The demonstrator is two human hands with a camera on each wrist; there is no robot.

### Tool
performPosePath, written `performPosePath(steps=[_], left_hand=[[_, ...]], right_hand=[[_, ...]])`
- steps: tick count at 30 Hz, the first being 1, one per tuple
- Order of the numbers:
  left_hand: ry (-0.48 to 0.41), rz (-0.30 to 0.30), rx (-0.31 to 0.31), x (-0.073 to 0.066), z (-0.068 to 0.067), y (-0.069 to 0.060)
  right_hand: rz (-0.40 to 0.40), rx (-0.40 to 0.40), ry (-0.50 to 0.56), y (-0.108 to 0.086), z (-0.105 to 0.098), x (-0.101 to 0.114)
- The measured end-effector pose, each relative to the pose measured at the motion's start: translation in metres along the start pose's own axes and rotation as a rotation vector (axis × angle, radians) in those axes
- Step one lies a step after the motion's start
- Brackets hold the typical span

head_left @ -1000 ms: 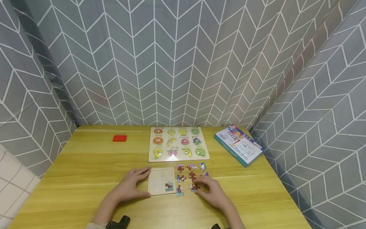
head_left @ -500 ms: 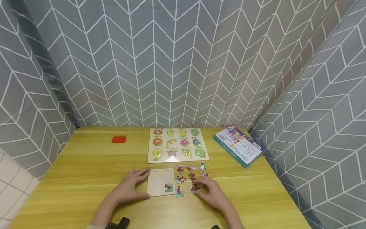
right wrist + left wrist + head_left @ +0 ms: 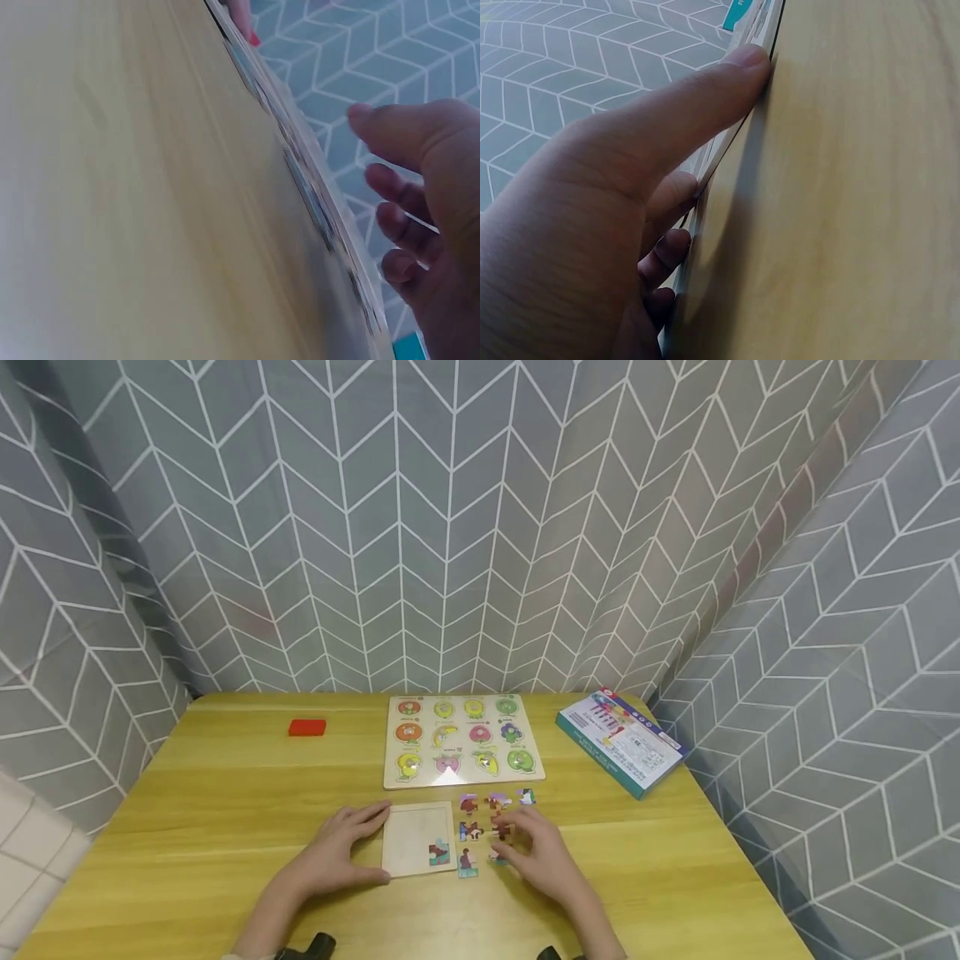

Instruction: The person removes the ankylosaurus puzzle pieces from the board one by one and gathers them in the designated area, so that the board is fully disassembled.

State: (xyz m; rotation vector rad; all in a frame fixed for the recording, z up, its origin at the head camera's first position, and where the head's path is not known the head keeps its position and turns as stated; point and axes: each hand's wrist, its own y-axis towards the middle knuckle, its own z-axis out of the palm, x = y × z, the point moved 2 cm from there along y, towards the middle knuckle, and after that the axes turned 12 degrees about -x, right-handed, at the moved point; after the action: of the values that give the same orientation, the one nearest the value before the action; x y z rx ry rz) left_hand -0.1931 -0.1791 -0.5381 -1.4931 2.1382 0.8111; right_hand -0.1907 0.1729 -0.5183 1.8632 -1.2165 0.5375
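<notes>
A square wooden puzzle tray (image 3: 408, 839) lies flat near the middle of the table, one jigsaw piece (image 3: 438, 853) set in its near right corner. My left hand (image 3: 330, 853) holds the tray's left side, forefinger at the far corner and thumb at the near one. Loose pieces lie in rows right of the tray, such as a near-row piece (image 3: 468, 862). Over them hovers my right hand (image 3: 543, 858), thumb and fingers apart, nearest a brown middle piece (image 3: 501, 832); it covers some pieces. The right wrist view shows the right hand's fingers (image 3: 401, 187) raised with nothing between them.
Behind the tray lies a fruit puzzle board (image 3: 465, 743). A teal-sided box (image 3: 622, 743) sits at the far right, and a red block (image 3: 307, 727) at the far left. Patterned curtains (image 3: 420, 527) hang behind the wooden table (image 3: 225, 802).
My right hand has shifted from the near-row piece toward the brown middle piece, with its fingers lifted. The left hand stays at the tray. The head view has shifted slightly.
</notes>
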Motion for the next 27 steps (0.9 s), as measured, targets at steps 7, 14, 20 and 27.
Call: performPosePath(steps=[7,14,20,27], left_hand=[[0.02,0.023,-0.012,0.003,0.0,0.001],[0.012,0.045,-0.006,0.003,0.003,0.0],[-0.008,0.048,0.002,0.001,0.005,-0.003],[-0.004,0.024,-0.006,0.002,0.001,-0.002]], right_hand=[[-0.059,0.004,0.002,0.019,0.03,0.025],[-0.028,0.131,-0.053,0.027,0.053,0.033],[-0.04,0.179,-0.137,0.02,0.055,0.027],[-0.118,0.194,-0.173,0.02,0.056,0.024]])
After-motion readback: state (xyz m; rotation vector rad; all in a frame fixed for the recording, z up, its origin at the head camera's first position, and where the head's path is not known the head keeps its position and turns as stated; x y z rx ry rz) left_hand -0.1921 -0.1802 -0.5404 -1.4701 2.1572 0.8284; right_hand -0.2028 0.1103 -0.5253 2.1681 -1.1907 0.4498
